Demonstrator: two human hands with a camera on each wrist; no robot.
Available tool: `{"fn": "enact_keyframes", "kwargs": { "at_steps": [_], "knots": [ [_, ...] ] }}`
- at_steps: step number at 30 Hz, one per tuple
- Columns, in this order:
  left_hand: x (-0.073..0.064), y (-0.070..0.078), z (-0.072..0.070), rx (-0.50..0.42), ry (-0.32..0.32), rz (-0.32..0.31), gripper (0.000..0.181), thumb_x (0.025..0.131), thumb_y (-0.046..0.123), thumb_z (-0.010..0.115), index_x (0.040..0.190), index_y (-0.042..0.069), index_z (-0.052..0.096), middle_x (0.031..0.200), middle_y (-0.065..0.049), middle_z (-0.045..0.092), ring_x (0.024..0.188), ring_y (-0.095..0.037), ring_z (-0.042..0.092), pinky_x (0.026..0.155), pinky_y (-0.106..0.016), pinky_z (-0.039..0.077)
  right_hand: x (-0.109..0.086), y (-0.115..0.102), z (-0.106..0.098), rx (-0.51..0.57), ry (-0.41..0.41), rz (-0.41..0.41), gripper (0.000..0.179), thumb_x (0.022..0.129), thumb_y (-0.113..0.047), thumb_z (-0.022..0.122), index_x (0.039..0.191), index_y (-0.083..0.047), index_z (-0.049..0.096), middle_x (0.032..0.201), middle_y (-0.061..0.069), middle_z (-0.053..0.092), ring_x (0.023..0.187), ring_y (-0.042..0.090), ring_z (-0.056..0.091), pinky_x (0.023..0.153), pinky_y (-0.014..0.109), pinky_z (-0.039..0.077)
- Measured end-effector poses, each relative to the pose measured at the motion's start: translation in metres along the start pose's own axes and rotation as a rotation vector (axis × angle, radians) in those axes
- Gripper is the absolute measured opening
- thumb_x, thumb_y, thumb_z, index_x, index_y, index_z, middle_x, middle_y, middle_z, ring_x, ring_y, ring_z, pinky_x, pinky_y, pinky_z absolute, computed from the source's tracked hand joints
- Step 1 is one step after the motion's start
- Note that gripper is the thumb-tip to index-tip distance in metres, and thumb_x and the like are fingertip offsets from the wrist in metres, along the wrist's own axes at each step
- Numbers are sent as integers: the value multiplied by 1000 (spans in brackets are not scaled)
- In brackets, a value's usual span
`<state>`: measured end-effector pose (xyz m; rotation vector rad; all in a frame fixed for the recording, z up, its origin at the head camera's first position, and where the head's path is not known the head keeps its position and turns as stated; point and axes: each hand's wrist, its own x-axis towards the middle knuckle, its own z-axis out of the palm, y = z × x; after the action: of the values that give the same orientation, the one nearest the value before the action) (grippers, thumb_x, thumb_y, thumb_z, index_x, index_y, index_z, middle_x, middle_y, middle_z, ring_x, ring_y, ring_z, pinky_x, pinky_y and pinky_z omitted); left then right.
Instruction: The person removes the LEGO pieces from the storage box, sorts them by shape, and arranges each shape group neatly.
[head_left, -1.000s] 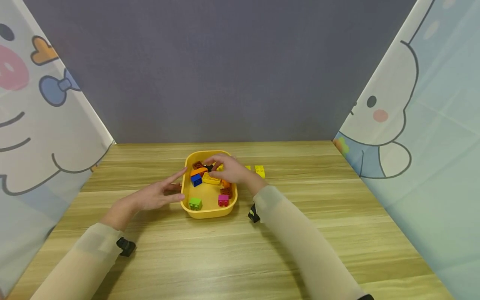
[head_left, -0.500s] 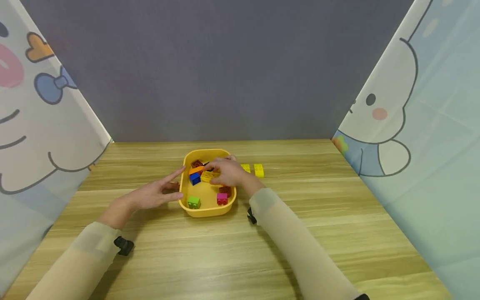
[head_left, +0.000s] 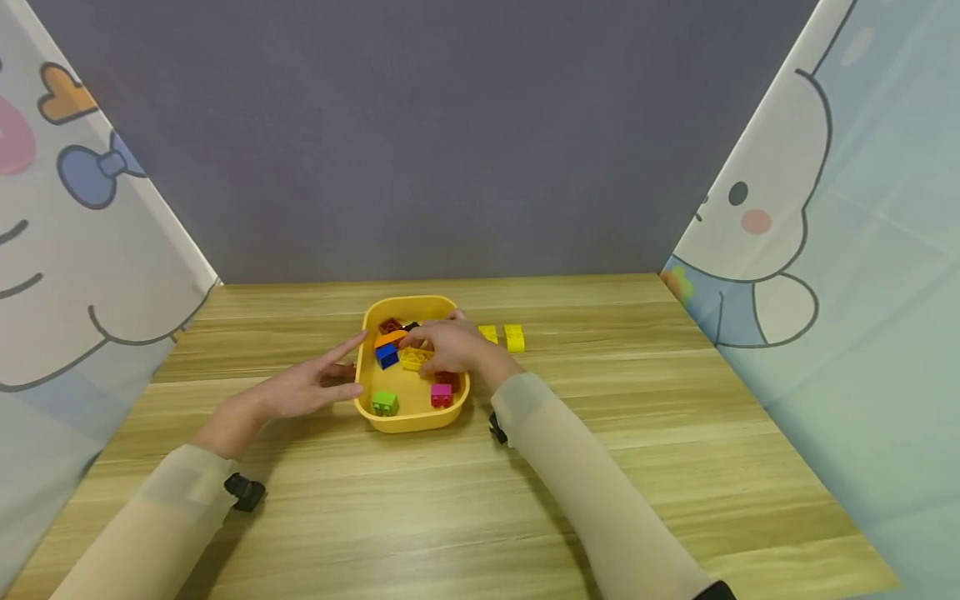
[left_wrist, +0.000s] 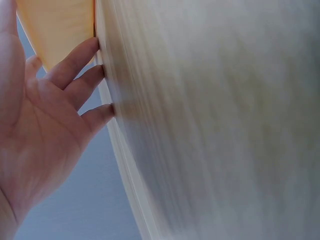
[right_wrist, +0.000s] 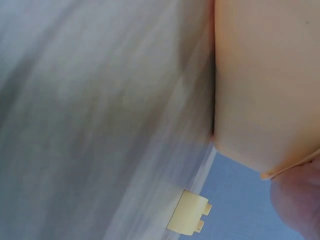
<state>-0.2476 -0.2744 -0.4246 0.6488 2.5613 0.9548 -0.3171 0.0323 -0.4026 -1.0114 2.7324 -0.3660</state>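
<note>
A yellow plastic bin (head_left: 408, 422) stands on the table with toy building bricks in it. My left hand (head_left: 303, 389) spreads its fingers at the bin's left side; its thumb and index finger touch the rim. In the left wrist view, the same hand (left_wrist: 47, 110) has its fingertips against the tabletop beside the bin wall. My right hand (head_left: 450, 343) reaches over the right rim into the bin. Its bent index finger and thumb lie on either side of a yellow brick (head_left: 414, 359); whether they pinch it is hidden. The right wrist view shows mostly bin wall (right_wrist: 265, 85).
A blue brick (head_left: 387, 356), an orange curved piece (head_left: 390, 338), a green brick (head_left: 386, 404) and a magenta brick (head_left: 441, 395) lie in the bin, with dark red and black pieces. Two yellow bricks (head_left: 513, 337) sit on the table right of it. A grey panel (head_left: 450, 150) rises behind.
My right hand has lowered a little and its fingers have closed in around the yellow brick, which has shifted and tilted slightly. The left hand stays at the bin; the whole head view has drifted slightly.
</note>
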Motion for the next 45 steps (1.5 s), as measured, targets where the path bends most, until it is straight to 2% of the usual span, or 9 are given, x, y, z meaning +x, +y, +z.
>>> {"fn": "enact_keyframes", "kwargs": {
  "at_steps": [13, 19, 21, 25, 28, 31, 33, 39, 45],
  "knots": [
    [-1, 1, 0, 13, -6, -3, 93, 111, 48, 64, 179, 32, 3, 160, -32, 55, 147, -55, 55, 116, -74, 45, -2, 4, 2, 108, 34, -32, 53, 105, -31, 76, 153, -47, 61, 140, -11, 73, 117, 6, 72, 127, 44, 34],
    [-2, 1, 2, 10, -1, -12, 92, 111, 48, 64, 179, 32, 3, 160, -33, 54, 148, -56, 54, 118, -76, 42, -4, 5, 4, 145, 54, -31, 53, 105, -23, 72, 152, -44, 60, 141, -7, 72, 114, 11, 74, 96, 31, 57],
    [-1, 1, 2, 4, 0, -9, 92, 111, 48, 64, 179, 31, 3, 160, -33, 55, 148, -56, 54, 118, -76, 43, -4, 6, 4, 131, 68, -47, 50, 106, -22, 69, 151, -43, 61, 139, -7, 74, 110, 10, 74, 90, 26, 55],
    [-1, 1, 3, 0, 0, -3, 93, 111, 47, 64, 179, 31, 3, 160, -34, 55, 147, -56, 55, 116, -74, 45, -4, 7, 4, 104, 83, -82, 40, 111, -21, 61, 146, -40, 68, 118, 0, 80, 75, 15, 69, 67, 23, 46],
    [0, 1, 3, -3, 1, -4, 92, 111, 48, 64, 179, 31, 4, 160, -34, 55, 147, -55, 55, 117, -74, 45, -4, 7, 5, 85, 94, -77, 37, 113, -22, 57, 141, -40, 73, 124, 0, 78, 67, 18, 54, 74, 27, 42],
    [-1, 1, 3, -2, -2, -4, 93, 111, 48, 64, 179, 31, 3, 160, -34, 54, 147, -56, 54, 117, -75, 45, -3, 6, 6, 80, 112, -62, 35, 113, -23, 56, 138, -39, 75, 147, -5, 70, 80, 15, 54, 91, 33, 43],
    [-1, 1, 2, -2, -2, -7, 93, 111, 48, 65, 179, 31, 4, 160, -34, 54, 148, -56, 54, 117, -75, 44, -3, 6, 7, 80, 117, -48, 33, 113, -26, 58, 139, -39, 74, 145, -5, 70, 88, 15, 55, 96, 36, 44],
    [-1, 1, 1, -3, 1, 5, 93, 111, 46, 66, 179, 30, 5, 160, -32, 55, 147, -54, 55, 117, -74, 45, -1, 5, 6, 115, 131, -11, 37, 106, -27, 73, 142, -36, 69, 122, -4, 69, 94, 15, 58, 91, 35, 44],
    [1, 2, 1, -15, 2, 19, 93, 111, 44, 65, 179, 28, 5, 161, -33, 54, 147, -55, 55, 116, -73, 46, -3, 5, 3, 227, 153, -12, 52, 104, -17, 75, 151, -34, 63, 151, -2, 65, 106, 16, 69, 94, 37, 54]
  ]
}}
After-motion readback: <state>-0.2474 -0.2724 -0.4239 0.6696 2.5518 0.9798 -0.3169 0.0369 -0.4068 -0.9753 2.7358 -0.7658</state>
